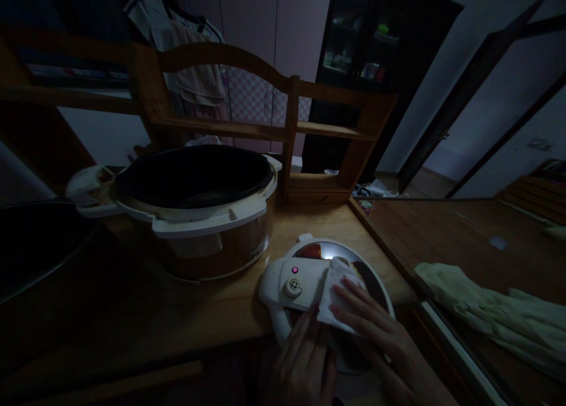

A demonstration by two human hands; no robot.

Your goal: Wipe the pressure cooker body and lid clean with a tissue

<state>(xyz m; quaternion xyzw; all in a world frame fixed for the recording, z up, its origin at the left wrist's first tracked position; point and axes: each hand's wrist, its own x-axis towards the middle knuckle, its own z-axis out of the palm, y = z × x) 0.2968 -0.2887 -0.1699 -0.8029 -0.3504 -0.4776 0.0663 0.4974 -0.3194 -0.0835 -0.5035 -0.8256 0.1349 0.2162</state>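
A pressure cooker lid [269,288], white with a shiny metal top, lies on the wooden desk with its handle and round valve facing up. My right hand [378,326] presses a folded white cloth [338,291] against the metal top, its fingers flat over it. The cloth might be a paper tissue; I cannot tell. At the lid's near edge, my left hand [305,356] lies with fingers stretched forward, their tips touching the handle's side. Behind and left stands the cooker body [230,241], lidless, its dark inner pot [194,179] showing.
A large dark pot [44,258] is at the left edge, close to the cooker. A wooden shelf frame [292,123] rises along the desk's back. Pale green fabric [486,317] lies on the brown surface [424,235] to the right. The room is dim.
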